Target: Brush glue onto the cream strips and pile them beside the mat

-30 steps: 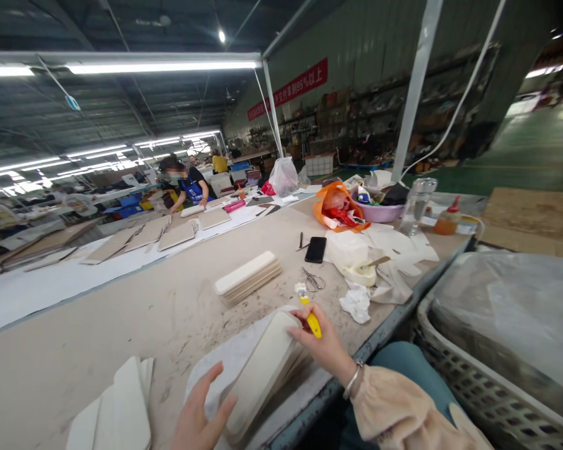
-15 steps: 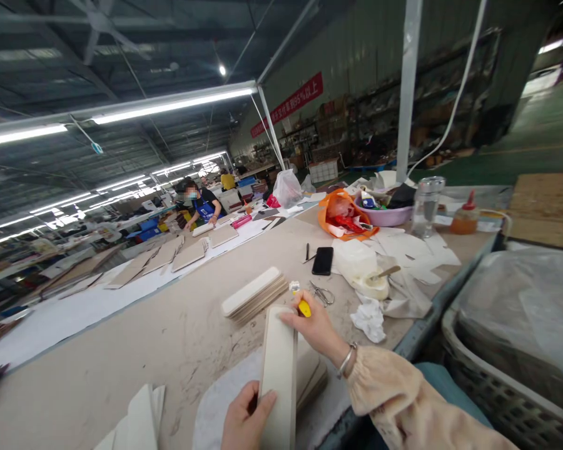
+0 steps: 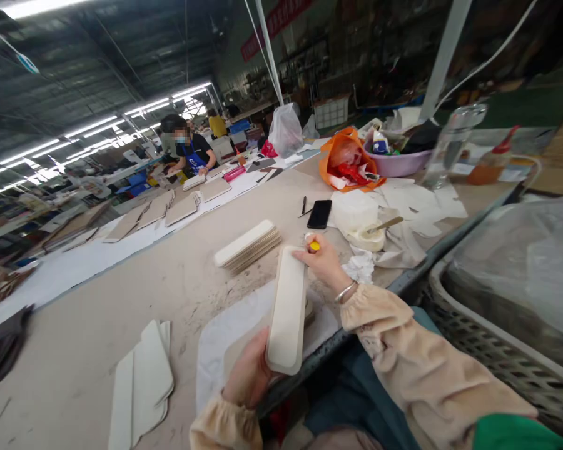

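My left hand (image 3: 249, 370) grips the lower left edge of a long cream-coloured strip with rounded corners (image 3: 286, 312); some of its fingers are hidden under it. At the strip's top end, the thumb of my right hand (image 3: 327, 261) presses on its face. A small yellow tool (image 3: 314, 246) is tucked in that same hand; its kind is not clear. Behind the held strip, more pieces show in part on a white sheet (image 3: 211, 344). Just beyond lies a neat stack of similar strips (image 3: 248, 245).
Loose cream pieces (image 3: 143, 381) lie at the lower left. Beyond my right hand are a phone (image 3: 319, 214), a white tub with a stick (image 3: 368, 234) and crumpled paper (image 3: 359, 265). A plastic-lined basket (image 3: 478, 325) stands right of the table. Across the table, a person (image 3: 192, 150) works.
The view has tipped downward and turned. The held strip's lower end now shows, and my left hand sits farther round its left edge. My right hand stays at the strip's top end.
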The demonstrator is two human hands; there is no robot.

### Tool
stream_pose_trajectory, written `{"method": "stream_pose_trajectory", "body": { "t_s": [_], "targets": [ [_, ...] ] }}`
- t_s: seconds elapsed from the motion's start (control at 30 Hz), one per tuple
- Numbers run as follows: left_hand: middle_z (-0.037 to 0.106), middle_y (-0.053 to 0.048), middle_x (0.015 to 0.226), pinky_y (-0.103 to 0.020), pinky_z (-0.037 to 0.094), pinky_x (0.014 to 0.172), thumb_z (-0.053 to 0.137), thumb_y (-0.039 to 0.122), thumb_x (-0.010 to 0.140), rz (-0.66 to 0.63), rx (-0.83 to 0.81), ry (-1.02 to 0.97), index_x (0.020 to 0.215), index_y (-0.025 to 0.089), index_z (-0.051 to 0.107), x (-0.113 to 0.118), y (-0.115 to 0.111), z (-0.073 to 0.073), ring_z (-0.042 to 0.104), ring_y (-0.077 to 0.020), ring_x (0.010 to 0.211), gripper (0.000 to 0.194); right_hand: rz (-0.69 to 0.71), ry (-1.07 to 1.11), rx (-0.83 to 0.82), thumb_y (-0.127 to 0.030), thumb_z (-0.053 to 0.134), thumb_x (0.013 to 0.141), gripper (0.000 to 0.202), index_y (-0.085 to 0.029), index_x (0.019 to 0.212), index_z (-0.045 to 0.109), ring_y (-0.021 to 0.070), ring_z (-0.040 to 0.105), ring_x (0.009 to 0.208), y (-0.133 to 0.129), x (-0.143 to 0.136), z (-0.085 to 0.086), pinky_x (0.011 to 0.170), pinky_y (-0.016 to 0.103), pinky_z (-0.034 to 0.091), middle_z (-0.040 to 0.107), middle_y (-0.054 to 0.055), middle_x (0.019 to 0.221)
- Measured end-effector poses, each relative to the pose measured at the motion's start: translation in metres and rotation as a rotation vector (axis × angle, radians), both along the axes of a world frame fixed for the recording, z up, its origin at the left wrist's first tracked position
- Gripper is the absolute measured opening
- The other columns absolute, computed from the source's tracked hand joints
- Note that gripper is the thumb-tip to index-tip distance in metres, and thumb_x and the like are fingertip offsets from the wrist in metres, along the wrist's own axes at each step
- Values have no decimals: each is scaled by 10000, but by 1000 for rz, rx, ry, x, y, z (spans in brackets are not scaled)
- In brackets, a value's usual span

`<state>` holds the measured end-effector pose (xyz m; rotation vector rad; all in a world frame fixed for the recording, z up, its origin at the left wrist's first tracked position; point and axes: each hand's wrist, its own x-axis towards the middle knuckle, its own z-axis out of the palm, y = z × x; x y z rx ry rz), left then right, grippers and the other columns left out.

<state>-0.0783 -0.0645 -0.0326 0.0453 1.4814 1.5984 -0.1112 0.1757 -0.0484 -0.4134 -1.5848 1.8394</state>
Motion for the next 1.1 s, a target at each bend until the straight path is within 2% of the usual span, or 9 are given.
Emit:
{"method": "stream_pose_trajectory", "body": {
  "t_s": [0.1, 0.17, 0.5, 0.6, 0.83, 1.1],
  "targets": [
    [688, -79, 951, -269, 493, 582, 651, 439, 726, 10, -24, 0, 1187, 168, 564, 9, -8, -6, 634, -185, 720, 542, -31, -38, 26, -292, 730, 590, 371, -220, 774, 417, 86, 372, 540, 4, -1, -4, 522, 207, 315, 401, -92, 607],
    [685, -81, 974, -263, 498, 590, 695, 411, 693, 26, -36, 5, 1185, 162, 564, 13, -10, -10, 635, -187, 737, 567, -41, -42, 37, -294, 731, 584, 375, -219, 779, 420, 84, 372, 540, 5, -1, -6, 527, 209, 318, 404, -93, 609],
    [684, -60, 920, -186, 427, 530, 701, 358, 692, 47, -31, 7, 1191, 151, 558, 17, -10, -14, 596, -138, 710, 559, -5, -43, 15, -268, 735, 573, 387, -220, 777, 410, 82, 367, 536, 5, -2, -11, 518, 203, 310, 407, -96, 605],
    [679, -52, 927, -196, 432, 566, 680, 343, 718, 38, 0, 6, 1174, 156, 570, 19, -11, -14, 588, -131, 717, 505, 3, -56, 35, -274, 730, 580, 381, -221, 786, 413, 88, 371, 541, 5, -1, -9, 526, 208, 322, 397, -96, 598],
    [674, -65, 962, -248, 450, 621, 668, 349, 719, 32, 44, 23, 1139, 161, 586, 21, -10, -11, 607, -195, 839, 467, 40, -70, 98, -291, 701, 612, 352, -222, 803, 414, 92, 376, 545, 5, 2, -6, 519, 209, 324, 401, -89, 620],
    [690, -62, 929, -274, 470, 639, 719, 370, 649, 87, 25, 13, 1085, 160, 612, 23, -10, -9, 620, -214, 814, 495, 22, -78, 151, -298, 706, 608, 354, -220, 784, 409, 98, 383, 566, 4, 2, -7, 542, 220, 326, 404, -84, 628]
  ]
}}
